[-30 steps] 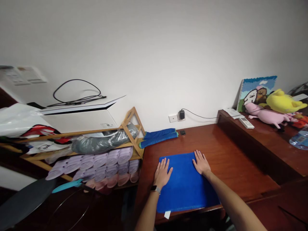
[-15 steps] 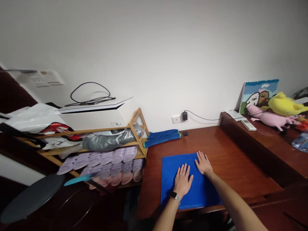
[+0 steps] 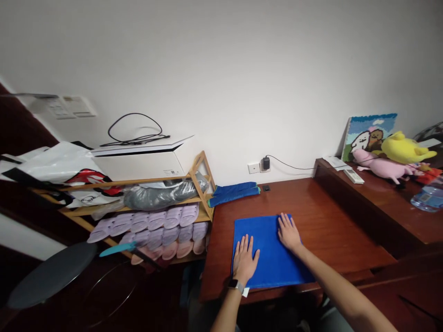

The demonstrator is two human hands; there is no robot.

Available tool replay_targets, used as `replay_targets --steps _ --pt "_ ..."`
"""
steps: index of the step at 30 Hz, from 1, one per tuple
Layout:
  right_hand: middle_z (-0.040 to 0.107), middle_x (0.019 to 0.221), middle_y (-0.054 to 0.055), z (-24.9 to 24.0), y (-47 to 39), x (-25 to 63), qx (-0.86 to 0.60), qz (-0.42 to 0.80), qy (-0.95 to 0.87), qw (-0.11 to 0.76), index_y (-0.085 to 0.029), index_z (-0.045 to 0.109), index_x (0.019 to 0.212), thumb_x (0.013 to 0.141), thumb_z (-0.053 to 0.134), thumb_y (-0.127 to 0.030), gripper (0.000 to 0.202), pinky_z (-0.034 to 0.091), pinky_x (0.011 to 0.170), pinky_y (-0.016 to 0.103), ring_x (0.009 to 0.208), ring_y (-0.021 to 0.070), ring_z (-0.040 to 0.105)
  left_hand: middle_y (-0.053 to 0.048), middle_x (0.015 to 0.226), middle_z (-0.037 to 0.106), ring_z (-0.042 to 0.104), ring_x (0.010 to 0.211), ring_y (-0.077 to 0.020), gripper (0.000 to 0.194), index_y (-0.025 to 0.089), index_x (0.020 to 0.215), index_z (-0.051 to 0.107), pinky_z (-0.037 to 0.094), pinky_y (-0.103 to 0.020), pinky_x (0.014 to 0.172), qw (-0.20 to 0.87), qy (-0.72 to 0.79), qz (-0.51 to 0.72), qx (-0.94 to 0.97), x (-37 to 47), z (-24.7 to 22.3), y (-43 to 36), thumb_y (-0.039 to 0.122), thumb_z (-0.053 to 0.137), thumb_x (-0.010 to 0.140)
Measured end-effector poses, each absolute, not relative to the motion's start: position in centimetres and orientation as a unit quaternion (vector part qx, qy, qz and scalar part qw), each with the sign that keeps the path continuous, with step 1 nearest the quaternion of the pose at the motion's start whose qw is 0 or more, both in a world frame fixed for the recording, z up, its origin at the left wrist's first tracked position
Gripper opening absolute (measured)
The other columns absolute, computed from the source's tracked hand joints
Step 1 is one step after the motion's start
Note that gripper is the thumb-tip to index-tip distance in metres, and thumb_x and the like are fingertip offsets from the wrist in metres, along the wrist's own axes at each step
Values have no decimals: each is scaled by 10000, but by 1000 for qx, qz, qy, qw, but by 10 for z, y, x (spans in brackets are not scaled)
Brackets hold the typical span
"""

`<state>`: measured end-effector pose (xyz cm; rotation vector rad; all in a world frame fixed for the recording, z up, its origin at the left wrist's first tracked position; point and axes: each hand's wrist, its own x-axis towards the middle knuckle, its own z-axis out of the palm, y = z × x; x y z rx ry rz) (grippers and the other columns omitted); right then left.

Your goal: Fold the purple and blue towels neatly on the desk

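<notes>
A bright blue cloth [image 3: 270,258] lies spread flat on the reddish-brown wooden desk [image 3: 332,226]. My left hand [image 3: 245,260], with a watch at the wrist, rests palm down on the cloth's left part, fingers apart. Flat on the upper right part of the cloth is my right hand [image 3: 289,231], its fingers stretched out. A small white tag [image 3: 245,292] shows at the lower left edge of the cloth, beside the watch. Neither hand grips anything.
Folded dark blue fabric [image 3: 235,192] lies at the desk's back left. A wooden rack [image 3: 204,184] with slippers stands on the left. On the raised right surface are a remote [image 3: 353,176], plush toys [image 3: 403,147] and a plastic bottle [image 3: 429,198].
My left hand has moved left across the cloth, towards its left edge. My right hand has shifted slightly left, and more cloth shows right of it. The white tag now shows. The view has shifted slightly.
</notes>
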<state>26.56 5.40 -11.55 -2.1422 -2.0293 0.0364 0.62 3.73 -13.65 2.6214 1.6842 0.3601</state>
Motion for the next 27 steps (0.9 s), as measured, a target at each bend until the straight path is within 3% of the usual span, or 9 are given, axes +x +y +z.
replay_targets --steps 4,8,16,21,24,27 --pt "197 1721 58 -135 -8 240 -694 40 -708 127 -186 293 1640 1062 212 -526 676 118 1299 455 1603 235 127 -87 1698 324 270 1573 -283 621 271 1617 357 282 -527 1266 -6 532 127 837 6 -137 38 547 312 1063" --pt "189 1717 62 -143 -34 246 -712 80 -689 111 -176 246 1646 1055 187 -610 736 127 1305 459 1601 233 134 -74 1700 322 273 1572 -277 624 284 1619 350 282 -525 1265 -7 525 132 841 3 -138 39 563 303 1063" --pt "175 1719 35 -133 -18 254 -703 92 -696 115 -198 210 1647 1052 157 -635 741 115 1310 446 1602 218 123 -86 1696 315 286 1567 -265 659 236 1620 352 287 -488 1269 -9 560 121 819 -23 -141 56 571 321 1053" --pt "185 1719 42 -139 -18 253 -698 88 -700 121 -213 197 1650 1051 174 -632 730 117 1307 468 1602 230 129 -132 1658 385 335 1546 -275 637 160 1600 385 304 -501 1260 -32 600 132 788 -49 -137 62 494 318 1062" --pt "194 1718 51 -140 -17 253 -697 87 -701 123 -199 203 1649 1051 183 -629 736 116 1307 467 1603 232 127 -140 1662 376 318 1554 -271 605 128 1585 408 300 -497 1265 -50 576 160 800 -26 -133 49 431 287 1076" --pt "194 1717 57 -140 -18 253 -695 88 -703 122 -185 222 1644 1052 182 -626 740 116 1308 466 1604 228 121 -104 1673 367 307 1559 -257 576 181 1593 403 309 -491 1265 -33 505 174 845 28 -132 27 424 287 1083"
